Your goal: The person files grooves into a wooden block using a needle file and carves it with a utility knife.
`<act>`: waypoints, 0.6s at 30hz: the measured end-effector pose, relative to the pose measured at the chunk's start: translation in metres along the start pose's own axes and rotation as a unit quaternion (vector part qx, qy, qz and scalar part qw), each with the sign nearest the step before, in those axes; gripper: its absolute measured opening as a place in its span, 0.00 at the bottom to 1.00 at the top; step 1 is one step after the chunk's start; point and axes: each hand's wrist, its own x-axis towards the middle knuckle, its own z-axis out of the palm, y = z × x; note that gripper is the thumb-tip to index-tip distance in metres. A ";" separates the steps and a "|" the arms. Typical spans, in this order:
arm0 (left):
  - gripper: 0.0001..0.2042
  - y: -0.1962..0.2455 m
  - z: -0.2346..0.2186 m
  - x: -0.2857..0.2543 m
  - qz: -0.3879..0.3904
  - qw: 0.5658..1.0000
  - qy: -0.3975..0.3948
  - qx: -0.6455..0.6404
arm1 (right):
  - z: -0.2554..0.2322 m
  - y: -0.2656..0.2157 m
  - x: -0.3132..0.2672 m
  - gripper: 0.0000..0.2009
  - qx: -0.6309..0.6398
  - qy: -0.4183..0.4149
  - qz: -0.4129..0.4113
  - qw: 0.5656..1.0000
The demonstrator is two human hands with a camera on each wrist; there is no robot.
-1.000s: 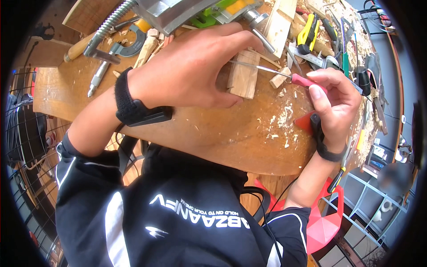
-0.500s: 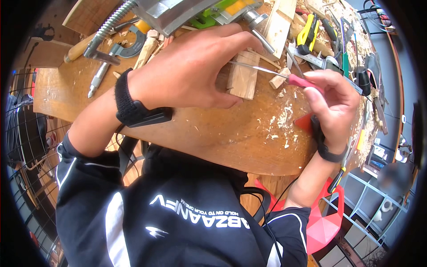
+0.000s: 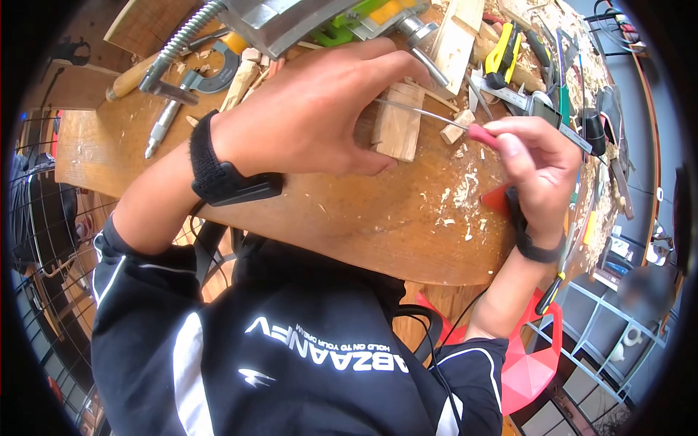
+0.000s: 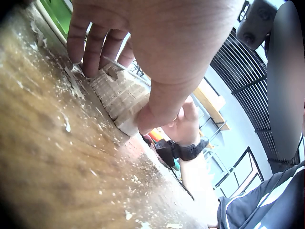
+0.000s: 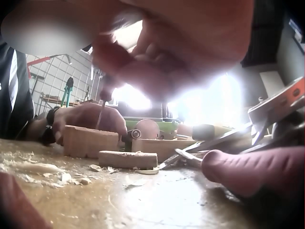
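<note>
A pale wooden block lies on the brown workbench. My left hand holds it between thumb and fingers from the left side. In the left wrist view, a small notch shows in the top of the block. My right hand pinches the red handle of a thin-shafted hand tool. The metal shaft slants across the top of the block toward the left hand. In the right wrist view the shaft meets the block's upper edge; its tip is hidden.
A metal machine with a crank stands at the back, beside a micrometer. To the right are a caliper, a yellow-and-black tool and wood strips. A small wood offcut and shavings lie near the block.
My right hand has moved a little to the left, bringing the red-handled tool farther toward the block. The left hand and the block have stayed in place.
</note>
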 end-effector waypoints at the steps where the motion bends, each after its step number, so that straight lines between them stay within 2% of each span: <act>1: 0.36 0.001 0.000 0.000 -0.011 1.000 -0.010 -0.006 | 0.002 0.000 0.000 0.06 -0.048 -0.039 -0.010 0.998; 3: 0.36 0.000 0.002 0.000 -0.005 1.000 -0.004 -0.003 | 0.006 -0.002 0.000 0.06 -0.051 -0.056 -0.007 0.997; 5: 0.36 -0.002 0.003 -0.001 0.001 1.000 0.006 0.002 | 0.007 0.005 0.001 0.07 0.064 0.012 -0.042 0.997; 6: 0.36 -0.003 0.003 -0.001 0.007 1.000 0.007 0.001 | -0.002 0.006 0.003 0.08 0.005 -0.001 -0.053 0.999; 10: 0.36 -0.002 0.002 0.000 -0.003 1.000 -0.006 0.018 | 0.003 0.002 0.000 0.09 0.019 -0.018 -0.026 0.999; 13: 0.36 -0.003 0.003 0.000 0.010 1.000 0.001 0.005 | 0.005 -0.006 0.000 0.09 -0.012 -0.051 0.031 0.998; 14: 0.36 -0.003 0.003 0.000 0.009 1.000 0.000 0.004 | 0.005 -0.001 -0.001 0.09 0.017 -0.030 0.000 0.999; 15: 0.36 -0.003 0.003 0.000 0.009 1.000 -0.001 0.006 | 0.002 0.005 0.000 0.09 0.017 -0.031 0.003 0.999; 17: 0.36 -0.004 0.003 -0.001 0.009 1.000 -0.003 0.009 | -0.002 0.013 0.002 0.09 0.011 -0.027 -0.061 0.998; 18: 0.36 -0.004 0.003 0.000 0.012 1.000 -0.001 0.011 | 0.001 0.006 0.003 0.09 -0.005 -0.033 -0.040 0.999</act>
